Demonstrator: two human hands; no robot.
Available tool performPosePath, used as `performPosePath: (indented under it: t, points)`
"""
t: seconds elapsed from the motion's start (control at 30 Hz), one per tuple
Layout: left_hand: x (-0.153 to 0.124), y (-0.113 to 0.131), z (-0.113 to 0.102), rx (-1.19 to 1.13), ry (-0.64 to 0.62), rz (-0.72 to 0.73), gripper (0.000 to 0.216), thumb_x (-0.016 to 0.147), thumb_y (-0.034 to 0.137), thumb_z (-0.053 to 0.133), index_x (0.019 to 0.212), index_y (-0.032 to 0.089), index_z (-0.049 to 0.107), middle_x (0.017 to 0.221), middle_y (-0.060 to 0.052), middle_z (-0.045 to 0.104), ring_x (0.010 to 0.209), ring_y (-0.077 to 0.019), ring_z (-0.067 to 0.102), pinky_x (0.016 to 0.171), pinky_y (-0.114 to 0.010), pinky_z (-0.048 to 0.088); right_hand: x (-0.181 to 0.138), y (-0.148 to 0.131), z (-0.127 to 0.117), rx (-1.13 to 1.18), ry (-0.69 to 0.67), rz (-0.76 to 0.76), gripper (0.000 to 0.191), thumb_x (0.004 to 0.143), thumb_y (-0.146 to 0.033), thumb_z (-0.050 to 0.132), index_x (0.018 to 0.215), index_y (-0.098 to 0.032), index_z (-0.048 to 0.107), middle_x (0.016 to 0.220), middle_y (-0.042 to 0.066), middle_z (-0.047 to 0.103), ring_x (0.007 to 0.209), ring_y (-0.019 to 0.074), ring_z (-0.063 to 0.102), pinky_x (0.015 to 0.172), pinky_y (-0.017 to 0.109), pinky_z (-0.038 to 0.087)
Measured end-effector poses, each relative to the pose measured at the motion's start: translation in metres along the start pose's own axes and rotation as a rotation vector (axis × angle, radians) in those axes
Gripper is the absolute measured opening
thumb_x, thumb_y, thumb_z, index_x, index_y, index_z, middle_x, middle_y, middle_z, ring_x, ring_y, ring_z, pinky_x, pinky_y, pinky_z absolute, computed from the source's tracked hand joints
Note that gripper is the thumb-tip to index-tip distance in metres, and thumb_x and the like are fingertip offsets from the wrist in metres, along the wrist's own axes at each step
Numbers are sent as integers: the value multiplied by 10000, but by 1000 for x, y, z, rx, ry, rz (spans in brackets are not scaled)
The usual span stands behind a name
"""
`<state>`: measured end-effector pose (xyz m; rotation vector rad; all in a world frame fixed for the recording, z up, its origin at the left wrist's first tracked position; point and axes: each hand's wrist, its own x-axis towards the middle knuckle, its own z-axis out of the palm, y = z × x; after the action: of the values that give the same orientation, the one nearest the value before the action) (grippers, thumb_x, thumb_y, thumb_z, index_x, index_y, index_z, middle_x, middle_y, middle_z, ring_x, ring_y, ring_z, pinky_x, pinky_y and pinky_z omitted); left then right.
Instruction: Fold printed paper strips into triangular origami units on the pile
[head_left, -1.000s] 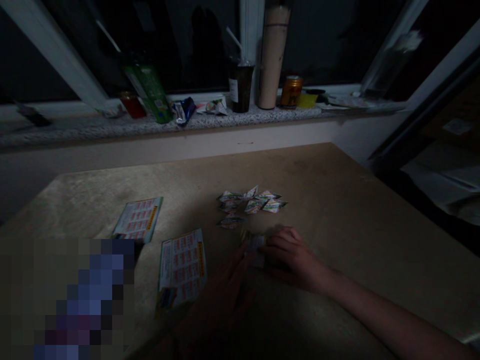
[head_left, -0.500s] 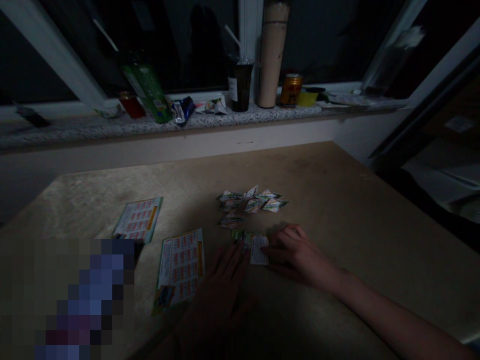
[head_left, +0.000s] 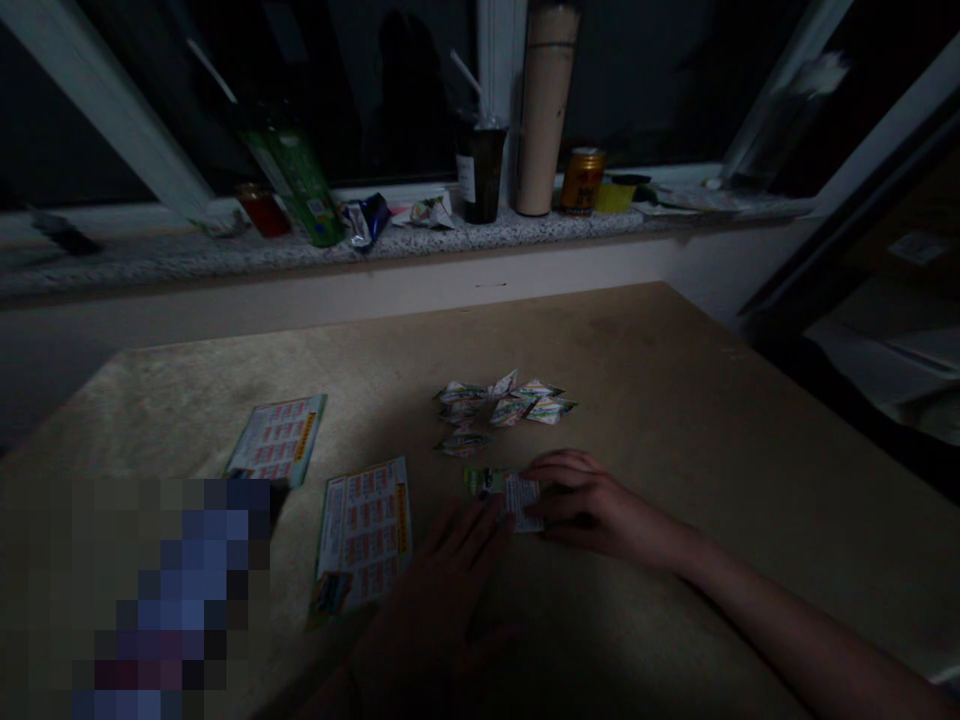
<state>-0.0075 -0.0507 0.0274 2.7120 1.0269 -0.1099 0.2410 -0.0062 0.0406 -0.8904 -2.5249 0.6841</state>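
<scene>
Head view: left hand [head_left: 448, 565] spread, right hand [head_left: 600, 508] curled, pinch unclear, at unfinished paper [head_left: 523, 500]; folded pieces [head_left: 551, 410] beyond, flat sheets [head_left: 366, 520] leftward.

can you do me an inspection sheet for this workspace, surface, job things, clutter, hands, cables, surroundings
surface: brown tabletop, dimly and unevenly lit; lower left pixelated
job's things: small printed paper between the hands; cluster of folded papers beyond it; two printed sheets to the left
clutter: on the windowsill, green bottle, dark cup with straw, tall flask, orange can, blue wrapper
left hand: spread flat, fingertips at the small paper
right hand: fingers bent at its right edge; grip unclear
cables: nothing seen
surroundings: dark window behind the sill
</scene>
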Motion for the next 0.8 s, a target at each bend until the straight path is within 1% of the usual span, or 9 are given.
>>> performPosePath:
  t: [0.13,0.27,0.37,0.43,0.53,0.67,0.73,0.8]
  points:
    - [0,2,1,7,24,7,773,841,551,406,1430,171,79,1494,-75,121,1349,-260,124,1092,-449,102,1,0,-1,30,-7,9,257,796,-279,631,1053,-285,650,1198,28,563,1150,198,435,967,364,313]
    - [-1,5,7,-13,64,-11,777,845,504,437,1431,146,74,1492,-83,127,1352,-268,94,1089,-420,162,1,3,1,32,-6,20,210,817,-283,607,1018,-262,664,1186,29,571,1148,187,436,975,344,310]
    - [-1,5,9,-45,72,-5,782,842,491,457,1432,152,70,1494,-91,108,1350,-280,97,1081,-419,191,0,5,2,22,7,25,201,842,-280,573,1023,-261,658,1165,31,584,1141,187,446,971,348,316]
    - [-1,4,10,-68,75,4,797,841,473,469,1433,157,39,1496,-91,90,1350,-276,106,1077,-414,205,0,5,3,14,22,30,187,853,-277,557,1008,-253,659,1148,33,592,1132,187,456,965,347,323]
    - [-1,3,10,-105,72,6,827,839,472,470,1432,152,-10,1496,-95,93,1348,-271,124,1076,-412,211,2,4,7,-3,70,39,170,859,-275,548,990,-245,654,1104,36,610,1097,186,486,945,349,338]
    - [0,3,8,-134,83,7,890,820,471,500,1425,157,-71,1495,-100,83,1347,-285,122,1071,-428,224,8,2,14,-15,174,83,232,855,-255,552,1083,-233,582,1051,54,613,1032,186,524,904,348,368]
    - [0,4,6,-145,73,16,865,823,462,501,1429,177,-47,1496,-89,81,1348,-284,122,1072,-436,220,10,2,18,-24,217,117,229,846,-239,557,1073,-212,554,1053,64,593,1021,194,515,891,349,374]
    - [1,5,6,-158,62,16,834,827,457,497,1432,190,-10,1497,-79,77,1347,-278,129,1076,-438,213,13,2,22,-56,235,154,183,839,-228,557,1017,-189,540,1026,68,577,989,201,504,868,347,381]
